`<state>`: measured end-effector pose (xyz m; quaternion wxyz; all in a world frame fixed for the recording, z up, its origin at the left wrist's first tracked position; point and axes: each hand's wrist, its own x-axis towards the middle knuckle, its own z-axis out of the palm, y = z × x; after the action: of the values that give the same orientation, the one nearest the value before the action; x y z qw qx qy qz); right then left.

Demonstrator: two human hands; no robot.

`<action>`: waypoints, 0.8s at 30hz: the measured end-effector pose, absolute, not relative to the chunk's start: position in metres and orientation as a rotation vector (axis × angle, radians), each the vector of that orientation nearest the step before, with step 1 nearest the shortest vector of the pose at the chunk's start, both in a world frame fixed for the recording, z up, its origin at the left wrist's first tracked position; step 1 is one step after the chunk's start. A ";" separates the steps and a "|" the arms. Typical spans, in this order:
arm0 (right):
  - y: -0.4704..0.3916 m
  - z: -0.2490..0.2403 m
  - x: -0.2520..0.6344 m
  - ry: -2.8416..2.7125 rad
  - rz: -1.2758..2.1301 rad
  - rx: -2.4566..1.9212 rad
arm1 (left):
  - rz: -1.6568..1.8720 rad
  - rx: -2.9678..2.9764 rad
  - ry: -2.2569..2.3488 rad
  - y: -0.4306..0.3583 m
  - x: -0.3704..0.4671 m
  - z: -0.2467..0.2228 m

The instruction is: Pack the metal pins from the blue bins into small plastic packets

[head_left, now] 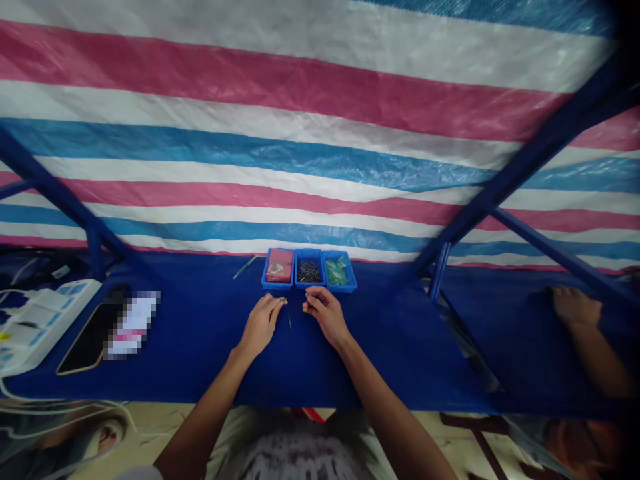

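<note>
My left hand [260, 327] pinches a small yellowish metal-looking piece [283, 301] between thumb and fingertips; its kind is too small to tell. Just across from it, my right hand [327, 317] has its thumb and fingers drawn together, and whatever lies in them is too small to make out. A thin dark pin-like piece [289, 321] lies on the blue table [390, 353] between the hands. Beyond them stand three blue bins side by side: a left bin [278, 288] with a pinkish-red lining and small pale pieces, a middle bin [308, 254] of dark screw-like pieces, and a right bin [350, 288] with green packets.
A slim pale green tool [245, 267] lies left of the bins. Farther left are a phone [90, 337], a blurred-out white item [133, 327] and a white power strip [50, 320] with cables. Blue metal struts [480, 213] flank the space. Another person's hand [577, 307] rests at far right.
</note>
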<state>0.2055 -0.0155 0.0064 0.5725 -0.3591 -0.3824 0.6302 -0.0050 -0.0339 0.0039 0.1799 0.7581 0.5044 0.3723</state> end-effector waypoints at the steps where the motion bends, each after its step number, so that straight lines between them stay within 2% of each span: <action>1: -0.016 0.007 0.206 -0.890 1.492 -0.835 | 1.063 2.144 1.442 -0.034 -0.005 0.004; 24: -0.015 0.010 0.213 -0.772 1.614 -0.817 | 0.902 2.234 1.719 -0.033 -0.005 -0.002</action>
<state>0.2130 -0.0152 0.0102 0.5541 -0.3457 -0.3268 0.6831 -0.0052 -0.0326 -0.0017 0.0909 0.7517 0.5784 0.3036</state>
